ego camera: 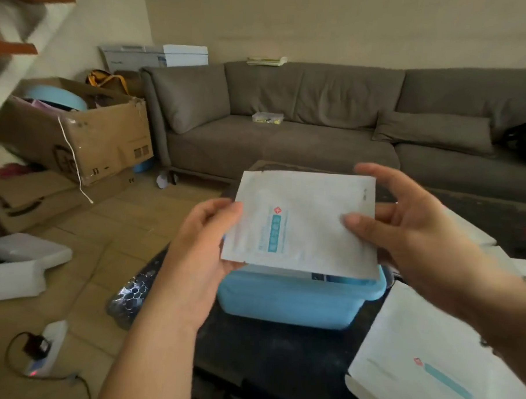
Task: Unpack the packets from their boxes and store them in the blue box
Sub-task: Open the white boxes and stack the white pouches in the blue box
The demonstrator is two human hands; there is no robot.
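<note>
- One white packet [303, 222] is held up between two hands, directly above one blue box [290, 300].
- The left hand [207, 245] pinches its left edge; the right hand [405, 223] pinches its right edge, index finger lifted free.
- Its long axis runs hand to hand; its printed face is turned towards the person.
- A second packet [435, 357] lies below the right hand.

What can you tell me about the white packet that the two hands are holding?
The white packet is flat, rectangular and looks like paper. It bears a teal printed band with a small red mark. It is held tilted above the blue box. The left hand pinches its left edge; the right hand holds its right side, thumb on the front.
</note>
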